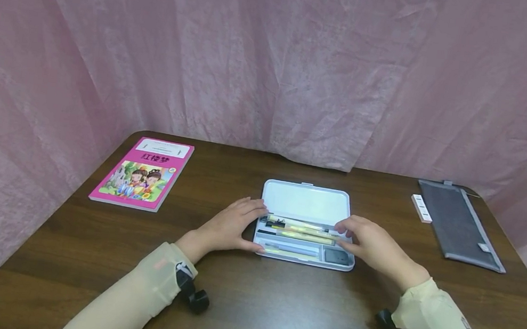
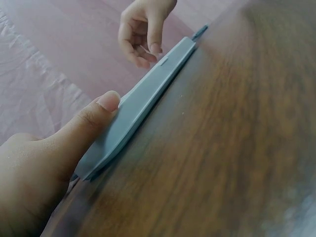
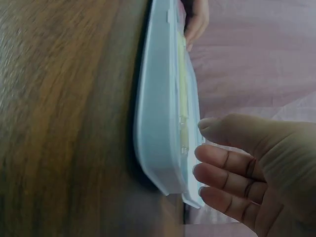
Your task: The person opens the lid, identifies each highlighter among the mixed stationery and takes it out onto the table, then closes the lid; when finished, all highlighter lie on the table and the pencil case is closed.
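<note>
both hands sit at the pencil case (image 1: 307,204) in the middle of the frame. left hand (image 1: 232,228) rests against the case's left end, thumb laid along the near rim and fingers up at the hinge side, touching more than gripping; the left wrist view shows the thumb (image 2: 98,111) flat on the grey edge. right hand (image 1: 370,245) hovers over the right end with fingers loosely bent toward the pens (image 1: 300,230), holding nothing that i can make out; in the right wrist view its fingertips (image 3: 207,158) are just beside the tray rim, apart from it or barely touching.

the case lies open on the wooden table (image 1: 277,305), lid flat toward the top of the frame, tray toward the bottom with pens and a dark eraser-like block (image 1: 337,256) in it.

my guess at the risk: the shallow case could slide on the smooth wood if one hand pushes unevenly, and loose pens might roll out if the tray tips. fingers could get nipped should the lid swing.

a pink book (image 1: 142,179) lies at left, a grey pouch (image 1: 459,225) at right.
</note>
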Available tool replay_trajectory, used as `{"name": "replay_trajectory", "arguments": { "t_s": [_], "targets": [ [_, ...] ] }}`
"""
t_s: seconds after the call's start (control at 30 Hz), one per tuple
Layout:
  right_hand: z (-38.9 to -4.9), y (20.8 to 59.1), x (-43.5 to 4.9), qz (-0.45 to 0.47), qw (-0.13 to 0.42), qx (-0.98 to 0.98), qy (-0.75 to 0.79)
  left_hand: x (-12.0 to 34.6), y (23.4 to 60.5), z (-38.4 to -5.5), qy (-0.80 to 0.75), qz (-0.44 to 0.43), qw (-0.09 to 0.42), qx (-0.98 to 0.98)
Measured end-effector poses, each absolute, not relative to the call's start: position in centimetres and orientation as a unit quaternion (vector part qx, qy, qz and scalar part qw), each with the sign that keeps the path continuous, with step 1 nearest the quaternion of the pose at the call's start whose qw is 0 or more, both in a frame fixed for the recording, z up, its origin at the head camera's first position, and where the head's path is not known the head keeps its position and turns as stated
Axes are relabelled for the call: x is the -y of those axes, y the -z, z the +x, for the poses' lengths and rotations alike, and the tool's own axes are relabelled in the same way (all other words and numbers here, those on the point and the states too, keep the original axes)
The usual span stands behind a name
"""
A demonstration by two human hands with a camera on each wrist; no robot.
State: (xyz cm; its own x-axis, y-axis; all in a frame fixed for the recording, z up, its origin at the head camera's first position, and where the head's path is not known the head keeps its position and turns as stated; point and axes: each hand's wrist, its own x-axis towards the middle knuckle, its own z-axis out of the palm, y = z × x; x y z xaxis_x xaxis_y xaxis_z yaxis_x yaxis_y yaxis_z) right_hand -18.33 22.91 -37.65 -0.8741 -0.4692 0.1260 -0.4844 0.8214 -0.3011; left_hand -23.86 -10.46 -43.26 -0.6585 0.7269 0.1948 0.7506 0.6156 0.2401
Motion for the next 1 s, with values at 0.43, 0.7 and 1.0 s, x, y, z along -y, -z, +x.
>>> {"name": "replay_trajectory", "arguments": {
  "t_s": [0.43,0.7,1.0],
  "targets": [
    [-19.02,38.45,-22.75,0.231,-0.013,0.960,-0.155,10.48,43.16,-23.74,0.156,-0.412,0.040,0.897],
    [-19.15,38.65,-22.54,0.227,-0.019,0.962,-0.148,10.44,43.34,-23.76,0.156,-0.413,0.045,0.896],
    [-19.21,38.53,-22.70,0.235,-0.003,0.961,-0.146,10.46,43.23,-23.73,0.156,-0.414,0.048,0.895]
  ]
}}
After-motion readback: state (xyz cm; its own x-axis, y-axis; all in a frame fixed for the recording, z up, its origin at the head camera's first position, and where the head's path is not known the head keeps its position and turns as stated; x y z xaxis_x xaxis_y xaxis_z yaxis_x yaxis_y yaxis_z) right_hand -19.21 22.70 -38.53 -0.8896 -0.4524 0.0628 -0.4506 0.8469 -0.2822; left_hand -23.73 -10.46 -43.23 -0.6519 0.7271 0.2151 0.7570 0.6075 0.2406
